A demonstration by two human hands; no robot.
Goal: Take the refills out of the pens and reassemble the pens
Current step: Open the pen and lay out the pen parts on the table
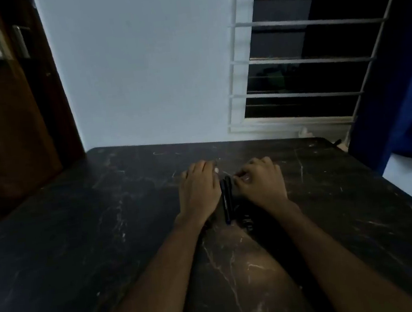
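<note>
Two dark pens (227,199) lie side by side on the dark scratched table (105,231), pointing away from me. They sit between my two hands. My left hand (198,190) rests palm down just left of the pens, fingers flat on the table, holding nothing. My right hand (260,183) rests just right of them with its fingers curled and its thumb and fingertips close to the pens' far ends. The dim light hides whether those fingers pinch anything. More dark small parts (245,219) lie under my right wrist, too dark to make out.
A pale wall (144,73) stands behind the table's far edge. A barred window (300,68) is at the back right, a blue curtain (404,107) hangs at the right, and a brown wooden door (4,127) stands at the left.
</note>
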